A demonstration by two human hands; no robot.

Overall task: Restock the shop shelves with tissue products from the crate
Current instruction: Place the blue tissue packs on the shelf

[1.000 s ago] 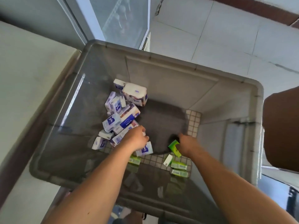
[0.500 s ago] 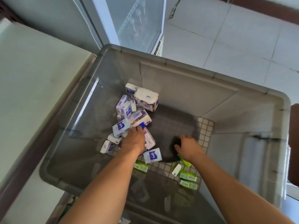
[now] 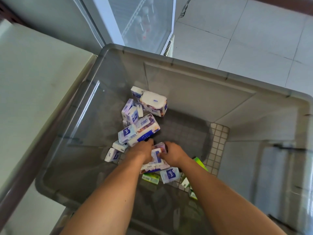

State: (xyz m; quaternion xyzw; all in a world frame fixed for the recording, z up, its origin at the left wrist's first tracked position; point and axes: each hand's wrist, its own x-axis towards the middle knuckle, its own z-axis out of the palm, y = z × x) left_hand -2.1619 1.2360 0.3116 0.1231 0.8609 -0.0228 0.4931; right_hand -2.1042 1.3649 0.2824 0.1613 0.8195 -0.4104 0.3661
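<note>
**Both hands on one tissue pack at the bottom of the crate**

Head view: Pale floor tiles (image 3: 245, 36) fill the upper right of the frame, and a glass-fronted cooler door (image 3: 144, 22) stands at the top centre, just behind the far rim of the crate. A light worktop (image 3: 33, 78) with a dark edge runs down the left side.

The grey plastic crate (image 3: 194, 78) takes up most of the picture, seen from above. A small patch of its grid floor shows at the right of the bottom.

Low in the centre, the left hand (image 3: 142, 152) and the right hand (image 3: 174, 155) meet on a white and purple tissue pack (image 3: 156, 156). The left hand is curled over the pack's left side, the right hand grips its right side with the thumb on top, so both are closed on the same pack. Bare forearms reach in from the bottom edge.

A loose pile of white and blue tissue packs (image 3: 140, 122) lies above and left of the hands, some tilted on one another. The largest pack (image 3: 154, 103) rests at the top of the pile near the far wall. One more small pack (image 3: 170, 174) lies just below the hands, with green packets (image 3: 150, 178) beside it and further green packets to the right, partly hidden by the right forearm.
</note>
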